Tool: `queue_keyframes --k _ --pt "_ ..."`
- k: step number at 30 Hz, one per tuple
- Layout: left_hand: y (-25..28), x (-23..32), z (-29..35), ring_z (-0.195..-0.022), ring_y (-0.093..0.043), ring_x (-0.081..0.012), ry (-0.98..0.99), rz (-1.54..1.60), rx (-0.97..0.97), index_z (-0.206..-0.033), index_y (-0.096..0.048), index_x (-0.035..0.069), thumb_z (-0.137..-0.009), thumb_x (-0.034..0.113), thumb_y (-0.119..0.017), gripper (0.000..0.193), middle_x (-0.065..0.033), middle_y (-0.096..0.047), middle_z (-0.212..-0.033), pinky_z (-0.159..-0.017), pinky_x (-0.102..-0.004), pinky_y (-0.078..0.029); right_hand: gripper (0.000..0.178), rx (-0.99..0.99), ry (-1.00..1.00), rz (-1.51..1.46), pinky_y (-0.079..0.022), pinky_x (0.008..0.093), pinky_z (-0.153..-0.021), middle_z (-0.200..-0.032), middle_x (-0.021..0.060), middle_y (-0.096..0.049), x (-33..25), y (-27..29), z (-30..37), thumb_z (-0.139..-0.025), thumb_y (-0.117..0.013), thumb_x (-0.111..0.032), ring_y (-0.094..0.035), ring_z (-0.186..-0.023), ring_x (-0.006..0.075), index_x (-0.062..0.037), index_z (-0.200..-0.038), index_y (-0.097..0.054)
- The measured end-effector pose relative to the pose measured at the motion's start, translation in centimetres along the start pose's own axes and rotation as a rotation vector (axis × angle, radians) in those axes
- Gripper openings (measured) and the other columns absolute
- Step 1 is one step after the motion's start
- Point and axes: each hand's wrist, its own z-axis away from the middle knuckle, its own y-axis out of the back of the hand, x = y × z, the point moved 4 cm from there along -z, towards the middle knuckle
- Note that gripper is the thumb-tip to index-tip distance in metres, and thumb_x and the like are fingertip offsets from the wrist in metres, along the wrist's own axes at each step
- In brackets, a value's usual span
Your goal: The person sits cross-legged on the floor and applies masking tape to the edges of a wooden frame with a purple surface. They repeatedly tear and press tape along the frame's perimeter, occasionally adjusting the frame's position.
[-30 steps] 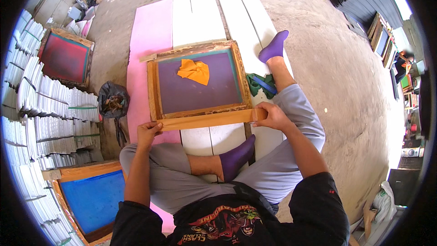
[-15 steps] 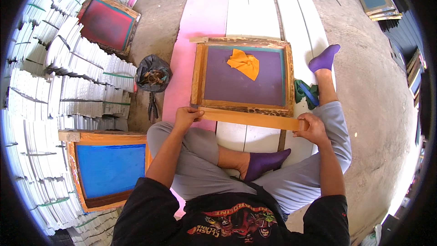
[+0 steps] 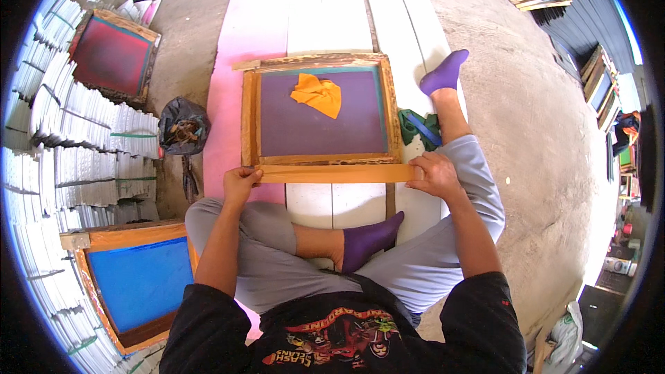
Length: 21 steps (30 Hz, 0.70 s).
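A strip of brown packing tape [image 3: 332,174] is stretched taut between my hands, along the near edge of a wooden screen-printing frame [image 3: 251,114]. My left hand [image 3: 240,185] pinches its left end beside the frame's near left corner. At the other end my right hand [image 3: 439,174] is closed round what seems to be the tape roll, mostly hidden by the fingers. Whether the strip touches the wood is hard to tell. Purple mesh [image 3: 322,131] fills the frame, and a crumpled orange cloth [image 3: 317,95] lies on it.
White and pink boards [image 3: 235,41] lie under the frame. A green and blue cloth [image 3: 420,129] sits beside my outstretched foot. To the left are a black bag of scraps [image 3: 184,127], a blue-mesh frame [image 3: 142,280], a red-mesh frame [image 3: 114,55] and stacked white sheets [image 3: 76,111].
My hands have brought the strip up closer to the frame's near edge, and it now runs nearly level. The whole view has shifted, so things appear further left.
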Motion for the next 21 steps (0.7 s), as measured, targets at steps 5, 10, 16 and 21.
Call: queue_keyframes --k 5,10,16,21 --pt "0.0 -0.2 -0.5 -0.065 -0.068 -0.0157 -0.024 -0.062 0.03 -0.093 -0.075 -0.008 -0.09 0.013 -0.083 0.023 -0.0094 -0.072 -0.078 -0.063 -0.0287 -0.058 0.062 -0.016 -0.025 0.033 -0.053 0.0441 -0.088 -0.098 0.0067 -0.068 1.2 -0.6 -0.6 -0.059 -0.095 -0.041 -0.067 -0.098 0.03 -0.0139 -0.11 -0.073" --pt "0.5 -0.9 -0.8 -0.065 -0.068 -0.0152 -0.008 0.008 0.063 -0.094 -0.074 -0.008 -0.091 0.013 -0.081 0.023 -0.0096 -0.072 -0.077 -0.062 -0.028 -0.057 0.059 0.067 -0.089 -0.126 -0.051 0.0464 -0.092 -0.1 0.0077 -0.068 0.9 0.1 -0.7 -0.061 -0.095 -0.037 -0.066 -0.103 0.0302 -0.0138 -0.111 -0.073" --pt "0.0 -0.2 -0.2 -0.064 -0.067 -0.0147 -0.064 -0.105 0.088 -0.093 -0.075 -0.009 -0.091 0.015 -0.082 0.025 -0.0094 -0.072 -0.075 -0.059 -0.0286 -0.056 0.055 -0.022 -0.063 0.011 -0.05 0.0466 -0.092 -0.099 0.0062 -0.066 1.8 -0.7 -0.5 -0.062 -0.094 -0.037 -0.065 -0.102 0.0289 -0.0152 -0.108 -0.073" --pt "-0.1 2.2 1.2 -0.062 -0.068 -0.0148 -0.111 -0.291 0.115 -0.096 -0.077 -0.008 -0.088 0.017 -0.083 0.027 -0.0118 -0.074 -0.074 -0.06 -0.0295 -0.056 0.054 -0.025 -0.035 0.144 -0.05 0.0448 -0.09 -0.099 0.0045 -0.064 1.3 -1.6 -1.1 -0.061 -0.093 -0.04 -0.063 -0.101 0.0267 -0.0173 -0.107 -0.075"
